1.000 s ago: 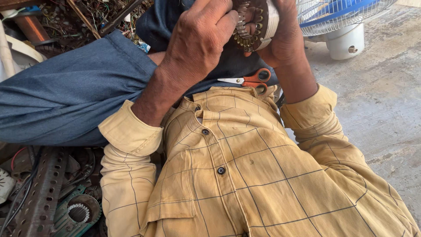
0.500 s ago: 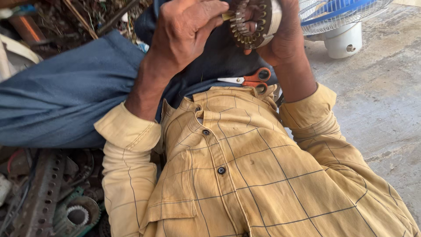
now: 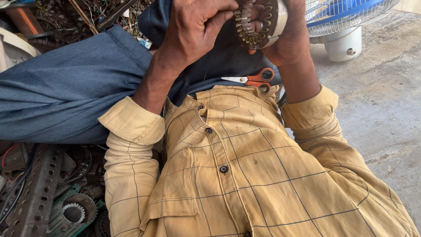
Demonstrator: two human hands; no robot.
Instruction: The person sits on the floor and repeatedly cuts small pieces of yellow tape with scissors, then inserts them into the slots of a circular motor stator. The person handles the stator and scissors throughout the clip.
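Stator ring (image 3: 258,22) sits gripped in the right hand (image 3: 287,39), face toward the left hand (image 3: 197,26), whose fingers probably pinch its rim.

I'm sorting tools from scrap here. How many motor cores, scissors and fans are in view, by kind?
Motor cores: 2, one round toothed core held by the left hand and right hand, one more in the scrap pile.
Scissors: 1, orange-handled, on the lap.
Fans: 1, white with blue blades.
Total: 4.
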